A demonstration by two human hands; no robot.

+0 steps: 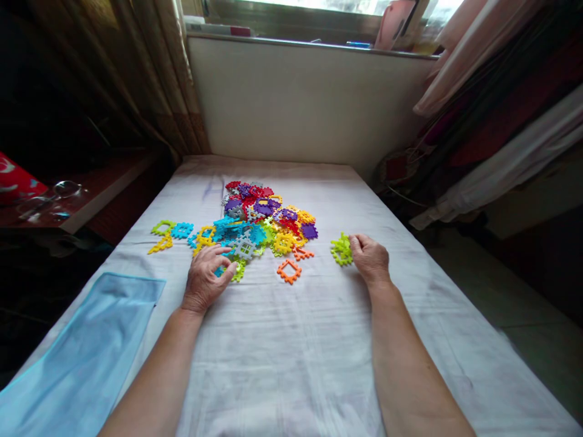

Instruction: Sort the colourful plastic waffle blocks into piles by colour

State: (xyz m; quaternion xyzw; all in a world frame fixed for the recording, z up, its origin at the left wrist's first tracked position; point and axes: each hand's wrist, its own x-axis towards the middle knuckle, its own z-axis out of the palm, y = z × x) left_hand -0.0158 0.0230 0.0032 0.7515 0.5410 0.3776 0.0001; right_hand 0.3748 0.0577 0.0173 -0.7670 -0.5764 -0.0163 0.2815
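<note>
A heap of colourful plastic interlocking pieces [262, 206] with notched edges lies on the sheet-covered surface. My right hand [371, 258] is to the right of the heap, fingers closed on a lime-green interlocking piece [340, 250]. At the heap's near left edge rests my left hand [207, 276], its thumb and fingers apart. Close to those fingers are a grey windowed piece [245, 246], a yellow piece [204, 237] and a green piece [238, 271]. An orange square frame piece [289, 272] lies flat between the two hands.
A light blue cloth [86, 346] lies along the left edge. Green, blue and yellow pieces [164, 228] sit left of the heap. A wooden side table [91, 200] with glasses stands at left; hanging clothes [496, 115] are at right. Beyond the far edge rises a pale wall [300, 100].
</note>
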